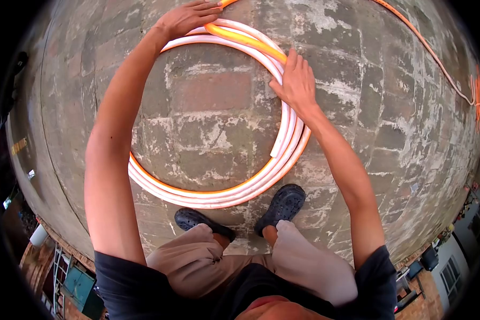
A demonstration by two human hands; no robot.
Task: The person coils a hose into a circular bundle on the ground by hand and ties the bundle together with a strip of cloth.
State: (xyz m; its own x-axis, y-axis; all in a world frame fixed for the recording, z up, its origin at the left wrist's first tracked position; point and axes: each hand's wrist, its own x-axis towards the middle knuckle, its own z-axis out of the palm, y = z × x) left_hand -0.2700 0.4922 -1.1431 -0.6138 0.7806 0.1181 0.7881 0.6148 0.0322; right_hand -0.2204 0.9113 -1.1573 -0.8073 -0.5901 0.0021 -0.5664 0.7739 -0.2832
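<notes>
A white and orange hose (218,198) lies in a round coil of several loops on the brick floor. One cut end shows inside the right part of the coil. At the coil's far side, my left hand (189,20) has its fingers laid over an orange stretch of the hose; the thumb is hidden. My right hand (297,80) is closed over the loops at the upper right, where that orange stretch meets them, with the thumb on the inner side.
Worn brick paving (213,90) surrounds the coil. My dark clogs (285,205) stand just outside its near edge. A thin orange hose (424,42) runs down the right side to an orange bundle (479,98). A green cabinet (80,288) stands at lower left.
</notes>
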